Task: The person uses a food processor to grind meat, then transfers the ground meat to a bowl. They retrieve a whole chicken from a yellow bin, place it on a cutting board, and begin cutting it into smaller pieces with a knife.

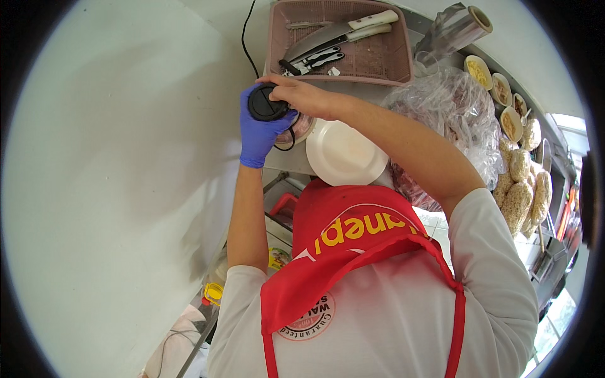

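My left hand (257, 135), in a blue glove, is wrapped round the side of a round black-topped appliance (267, 104). My bare right hand (304, 97) reaches across from the right, its fingers curled over the edge of the black top and pressing on it. Under the hands, a clear bowl (305, 128) with something pinkish inside shows in part; a black cord loops beside it. What lies beneath the black top is mostly hidden. Just right of the bowl, a white plate (343, 154) rests at the counter's near edge.
Behind my hands is a brownish-pink basket (403, 72) holding knives and a black-handled tool. To the right are a large clear plastic bag (463, 110), a wrap roll (463, 34), several small food bowls (478, 71) and filled bags (518, 205). A wall (120, 157) stands close on the left.
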Demonstrator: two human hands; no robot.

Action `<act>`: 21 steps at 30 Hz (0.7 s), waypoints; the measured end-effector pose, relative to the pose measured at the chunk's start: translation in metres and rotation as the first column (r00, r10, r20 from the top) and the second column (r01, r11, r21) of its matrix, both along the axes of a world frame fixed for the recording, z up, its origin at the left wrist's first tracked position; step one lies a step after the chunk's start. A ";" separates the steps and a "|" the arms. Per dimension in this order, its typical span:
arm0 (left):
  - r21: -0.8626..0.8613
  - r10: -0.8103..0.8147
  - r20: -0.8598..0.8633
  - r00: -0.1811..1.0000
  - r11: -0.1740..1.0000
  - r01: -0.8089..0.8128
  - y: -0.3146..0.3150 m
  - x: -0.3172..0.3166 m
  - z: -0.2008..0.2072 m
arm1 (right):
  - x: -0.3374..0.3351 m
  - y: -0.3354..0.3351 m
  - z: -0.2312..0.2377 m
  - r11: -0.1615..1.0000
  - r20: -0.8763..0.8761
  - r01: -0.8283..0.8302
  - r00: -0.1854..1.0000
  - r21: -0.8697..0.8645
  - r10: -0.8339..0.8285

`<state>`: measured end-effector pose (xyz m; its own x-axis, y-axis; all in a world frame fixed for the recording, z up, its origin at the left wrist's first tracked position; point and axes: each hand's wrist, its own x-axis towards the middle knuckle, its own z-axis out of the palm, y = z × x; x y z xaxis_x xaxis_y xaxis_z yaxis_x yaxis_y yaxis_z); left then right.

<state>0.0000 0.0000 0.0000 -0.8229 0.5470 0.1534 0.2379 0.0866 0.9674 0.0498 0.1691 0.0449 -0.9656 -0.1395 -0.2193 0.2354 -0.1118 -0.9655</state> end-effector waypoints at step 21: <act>0.011 0.002 -0.019 1.000 1.000 -0.001 0.001 0.000 0.000 | 0.001 0.002 0.003 1.000 0.039 -0.019 0.999 -0.021 0.020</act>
